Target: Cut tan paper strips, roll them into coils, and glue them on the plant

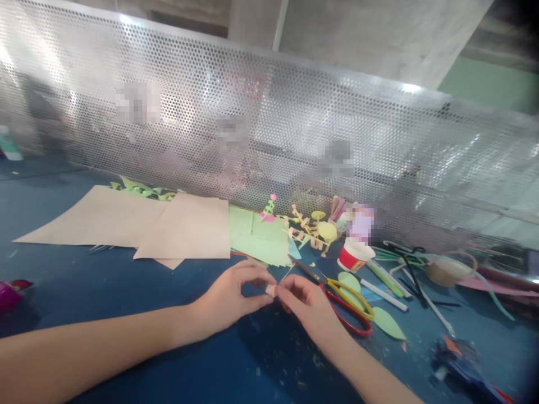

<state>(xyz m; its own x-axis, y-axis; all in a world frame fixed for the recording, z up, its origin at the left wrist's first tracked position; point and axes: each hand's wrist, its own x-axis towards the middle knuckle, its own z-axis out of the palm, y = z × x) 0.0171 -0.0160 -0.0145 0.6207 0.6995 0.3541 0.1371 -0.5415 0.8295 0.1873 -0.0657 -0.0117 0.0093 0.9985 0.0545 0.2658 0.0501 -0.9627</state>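
Note:
My left hand (229, 300) and my right hand (305, 303) meet over the blue table (84, 292), fingertips pinched together on a small pale piece of paper (270, 289) between them. Both hands are closed on it. Just right of my right hand lie scissors (347, 303) with a yellow and a red handle, blades pointing up-left. Green paper leaf shapes (387, 324) lie beside the scissors.
Brown paper sheets (126, 221) and green sheets (259, 235) lie at the back, with cut paper shapes (309, 227), a red-and-white cup (353, 255), pens (385, 294), a tape roll (448, 269) and a perforated metal screen (269, 123) behind. A pink object (8, 294) sits far left.

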